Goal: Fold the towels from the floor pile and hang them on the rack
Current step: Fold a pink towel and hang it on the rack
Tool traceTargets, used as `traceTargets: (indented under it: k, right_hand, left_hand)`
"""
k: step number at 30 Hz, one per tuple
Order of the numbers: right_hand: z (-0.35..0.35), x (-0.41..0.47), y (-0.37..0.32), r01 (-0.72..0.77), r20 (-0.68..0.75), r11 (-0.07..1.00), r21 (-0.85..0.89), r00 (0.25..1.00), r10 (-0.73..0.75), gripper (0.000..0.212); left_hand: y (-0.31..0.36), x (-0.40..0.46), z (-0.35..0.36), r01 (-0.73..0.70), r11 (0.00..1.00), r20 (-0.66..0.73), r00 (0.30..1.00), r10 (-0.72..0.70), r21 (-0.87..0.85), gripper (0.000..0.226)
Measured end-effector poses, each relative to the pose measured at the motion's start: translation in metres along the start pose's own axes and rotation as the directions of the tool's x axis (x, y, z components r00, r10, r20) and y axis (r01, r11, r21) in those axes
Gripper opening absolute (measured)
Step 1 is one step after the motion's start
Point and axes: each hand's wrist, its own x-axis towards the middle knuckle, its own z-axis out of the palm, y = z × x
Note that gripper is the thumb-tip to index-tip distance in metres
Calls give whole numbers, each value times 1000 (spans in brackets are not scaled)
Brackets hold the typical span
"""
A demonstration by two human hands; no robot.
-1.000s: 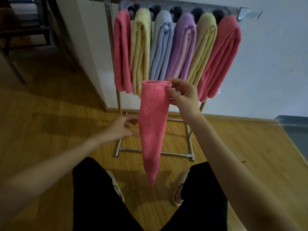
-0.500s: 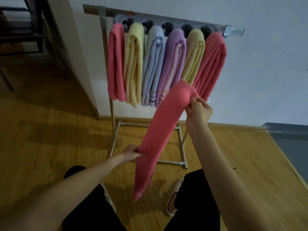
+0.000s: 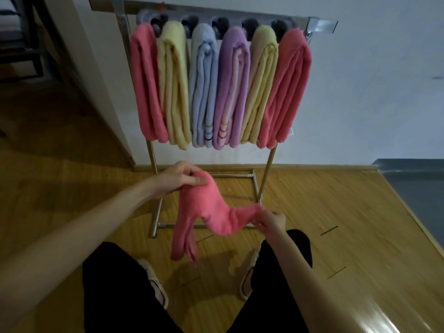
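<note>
A pink towel [image 3: 206,212] hangs between my two hands, low in front of the metal rack [image 3: 150,152]. My left hand [image 3: 179,180] pinches its upper end, and my right hand [image 3: 270,221] grips the other end lower and to the right. The towel sags between them and a loose tail droops toward the floor. Several folded towels hang side by side on the rack's top bar: pink [image 3: 146,87], yellow [image 3: 174,87], blue [image 3: 203,87], purple [image 3: 231,87], yellow [image 3: 260,85] and pink [image 3: 287,87].
The rack stands against a white wall [image 3: 372,80] on a wooden floor [image 3: 336,212]. My legs in black trousers [image 3: 115,284] and white slippers [image 3: 248,280] are just in front of the rack's base. A dark chair frame [image 3: 21,44] stands at the far left.
My right hand has dropped from chest height down to the lower right with its end of the pink towel. My left hand has risen and now grips the towel's upper end.
</note>
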Motion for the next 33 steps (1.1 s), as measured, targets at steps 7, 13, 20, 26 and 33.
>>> traceTargets:
  k: [7, 13, 20, 26, 33]
  right_hand:
    - [0, -4, 26, 451, 436, 465, -762, 888, -147, 18]
    - [27, -62, -37, 578, 795, 816, 15, 488, -360, 36]
    - [56, -83, -62, 532, 930, 845, 53, 283, -236, 20]
    - [63, -88, -88, 541, 958, 841, 15, 234, -168, 10]
    - [57, -82, -109, 531, 958, 847, -15, 251, -140, 33]
  left_hand:
    - [45, -16, -2, -103, 992, 162, 983, 90, 73, 11]
    - [48, -16, -2, -93, 992, 220, 973, 71, 90, 19]
    - [42, -31, -17, -96, 994, 215, 973, 84, 45, 30]
    - [48, -42, -42, -101, 979, 145, 987, 76, 178, 24]
    - [28, -56, -71, -51, 984, 188, 982, 19, 169, 26]
